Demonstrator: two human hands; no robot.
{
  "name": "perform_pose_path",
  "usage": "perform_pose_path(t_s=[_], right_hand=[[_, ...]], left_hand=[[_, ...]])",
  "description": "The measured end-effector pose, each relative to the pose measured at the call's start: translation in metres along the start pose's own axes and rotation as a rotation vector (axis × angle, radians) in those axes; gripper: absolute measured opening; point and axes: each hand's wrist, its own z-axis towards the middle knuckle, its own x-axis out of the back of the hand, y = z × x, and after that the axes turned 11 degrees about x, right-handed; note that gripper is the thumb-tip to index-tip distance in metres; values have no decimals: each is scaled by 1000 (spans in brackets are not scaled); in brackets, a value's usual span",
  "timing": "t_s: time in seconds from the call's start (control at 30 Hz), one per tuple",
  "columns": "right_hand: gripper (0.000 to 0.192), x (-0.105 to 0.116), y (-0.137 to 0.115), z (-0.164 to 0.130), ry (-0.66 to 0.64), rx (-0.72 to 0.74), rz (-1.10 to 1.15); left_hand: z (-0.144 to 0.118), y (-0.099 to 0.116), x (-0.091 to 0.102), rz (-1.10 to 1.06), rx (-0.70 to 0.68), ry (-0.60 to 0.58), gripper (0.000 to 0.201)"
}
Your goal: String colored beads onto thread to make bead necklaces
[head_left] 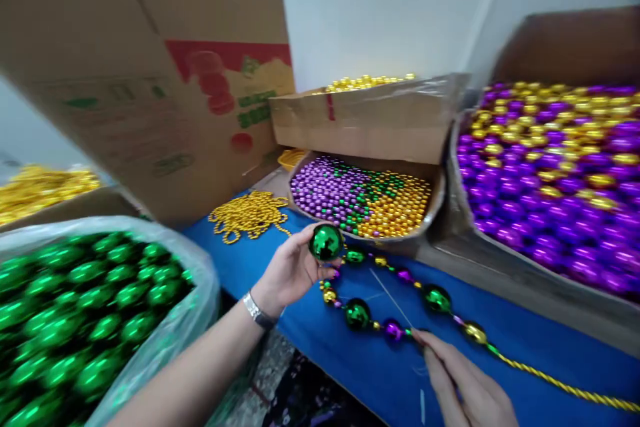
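My left hand (295,267), a watch (257,312) on its wrist, is closed on a large shiny green bead (326,243), held up over the blue table. Between the thumb and fingers of my right hand (463,373) is a thin, pale, needle-like wire (393,299) slanting up and left. The end of a bead strand also meets those fingertips. That strand carries a green bead (357,313), a purple bead (393,329) and small gold ones, and loops past my left hand. Its far side runs by another green bead (437,299) to a gold twisted cord (565,383).
Green beads (95,300) fill a plastic-lined container at left. A large cardboard box (215,107) stands behind it. Gold bead strings (249,215) lie on the blue tabletop (320,353). Boxes of mixed small beads (365,197) and purple and gold beads (555,200) line the back and right.
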Motion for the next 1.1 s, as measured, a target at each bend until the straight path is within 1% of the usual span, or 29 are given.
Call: perform_pose_path(t_s=[0.07, 0.1, 0.17, 0.23, 0.33, 0.43, 0.63, 0.8, 0.87, 0.93, 1.0, 1.1], right_hand=[[29, 7, 3, -2, 38, -6, 11], [29, 11, 3, -3, 53, -28, 12], [28, 18, 2, -8, 67, -55, 21], [28, 21, 0, -12, 58, -84, 47], [27, 20, -3, -18, 35, -140, 82], [26, 17, -4, -21, 18, -181, 86], [25, 14, -3, -26, 34, -215, 40], [24, 16, -3, -28, 30, -220, 6], [24, 18, -3, -29, 36, -235, 10], [26, 20, -2, -30, 36, -242, 14], [28, 22, -2, -30, 38, -236, 0], [31, 24, 0, -29, 42, -233, -25]], left_hand=[[20, -24, -21, -75, 120, -39, 34], [28, -34, -28, -107, 156, -49, 31], [37, -50, -38, -172, 178, -76, 26], [42, -60, -44, -210, 154, -106, 27], [44, -65, -51, -198, 99, -132, 34], [44, -66, -57, -191, 53, -128, 35], [47, -67, -63, -213, 40, -103, 34], [52, -71, -65, -202, 23, -67, 30], [52, -73, -63, -157, 1, -75, 29], [52, -75, -61, -58, -27, -115, 33], [51, -76, -57, 98, -89, -172, 43], [50, -76, -50, 337, -236, -223, 62]])
